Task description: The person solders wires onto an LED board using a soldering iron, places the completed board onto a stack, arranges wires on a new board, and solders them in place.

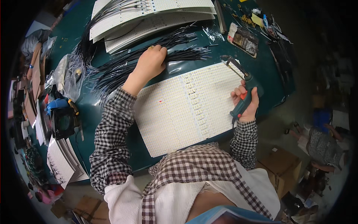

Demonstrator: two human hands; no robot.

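Observation:
My left hand (151, 61) is closed over bundles of thin black wires (186, 55), its fingertips tucked out of sight, so what they pinch is hidden. In my right hand (249, 102) is a green soldering gun (253, 85) with a red trigger, its metal tip pointing up and left. The gun hangs over the right edge of a large white LED circuit board (167, 112). Rows of small yellowish chips cover this board, with a denser strip of parts across its middle. A small red spot shows on its left part.
More white boards (149, 20) are stacked at the back, with black wires attached. A worn, dirty box (242, 39) and scraps of wire (276, 30) lie back right. At left are a clear plastic bag (67, 76), a screwdriver (73, 107) and a black fan-like frame (63, 123).

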